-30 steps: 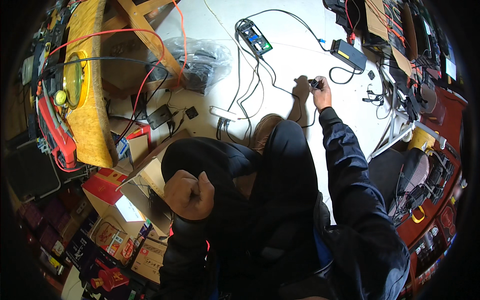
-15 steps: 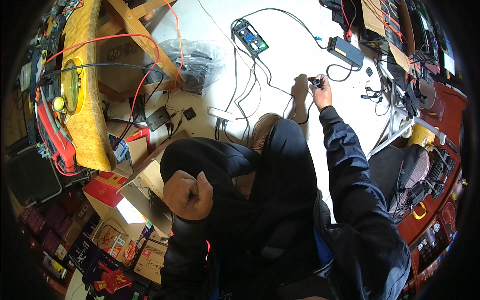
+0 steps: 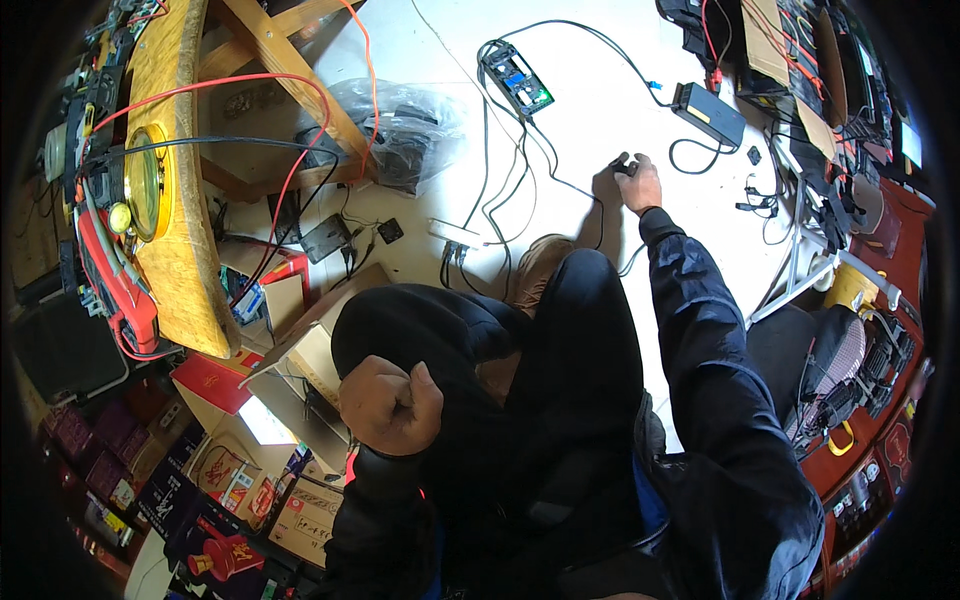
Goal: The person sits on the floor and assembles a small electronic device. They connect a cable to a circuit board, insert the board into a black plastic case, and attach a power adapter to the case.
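Right hand reaches down to the white floor, fingers pinching a small black plug on a cable. Left hand rests on the knee, balled into a fist.

green circuit board on floor, far | black power brick right of it | curved wooden tabletop far left
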`<state>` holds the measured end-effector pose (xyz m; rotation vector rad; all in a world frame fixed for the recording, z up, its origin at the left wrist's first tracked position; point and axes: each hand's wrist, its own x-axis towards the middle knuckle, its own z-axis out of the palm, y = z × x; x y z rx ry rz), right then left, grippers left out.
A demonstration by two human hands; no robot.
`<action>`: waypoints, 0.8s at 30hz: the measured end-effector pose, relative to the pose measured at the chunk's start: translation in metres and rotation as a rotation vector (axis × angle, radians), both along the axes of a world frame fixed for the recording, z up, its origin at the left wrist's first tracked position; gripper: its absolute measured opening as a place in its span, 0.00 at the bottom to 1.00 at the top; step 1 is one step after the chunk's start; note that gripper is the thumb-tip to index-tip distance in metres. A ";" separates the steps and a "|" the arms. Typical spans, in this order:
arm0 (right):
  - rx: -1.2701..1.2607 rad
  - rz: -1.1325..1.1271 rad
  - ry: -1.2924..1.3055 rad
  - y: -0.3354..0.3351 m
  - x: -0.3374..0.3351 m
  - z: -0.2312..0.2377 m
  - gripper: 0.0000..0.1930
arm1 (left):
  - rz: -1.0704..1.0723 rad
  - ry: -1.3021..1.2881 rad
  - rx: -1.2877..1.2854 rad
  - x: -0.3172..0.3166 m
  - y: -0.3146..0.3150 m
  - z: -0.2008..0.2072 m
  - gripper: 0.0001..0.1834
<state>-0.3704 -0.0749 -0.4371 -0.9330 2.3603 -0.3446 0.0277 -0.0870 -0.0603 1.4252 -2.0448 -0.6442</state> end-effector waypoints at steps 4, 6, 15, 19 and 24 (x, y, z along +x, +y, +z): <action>-0.218 0.071 -0.131 -0.053 0.032 0.019 0.50 | -0.022 -0.025 -0.023 -0.002 -0.002 0.002 0.19; -0.266 0.110 -0.188 -0.082 0.052 0.025 0.55 | -0.030 -0.023 0.007 -0.002 -0.003 0.003 0.19; -0.001 0.150 -0.034 -0.177 0.115 0.017 0.46 | -0.033 -0.047 0.046 -0.003 -0.005 0.010 0.17; 0.030 0.144 0.086 -0.190 0.119 0.006 0.41 | -0.026 -0.072 0.072 -0.004 -0.005 0.013 0.17; 0.059 0.208 0.109 -0.186 0.102 -0.002 0.36 | -0.035 -0.039 0.088 -0.005 -0.008 0.015 0.17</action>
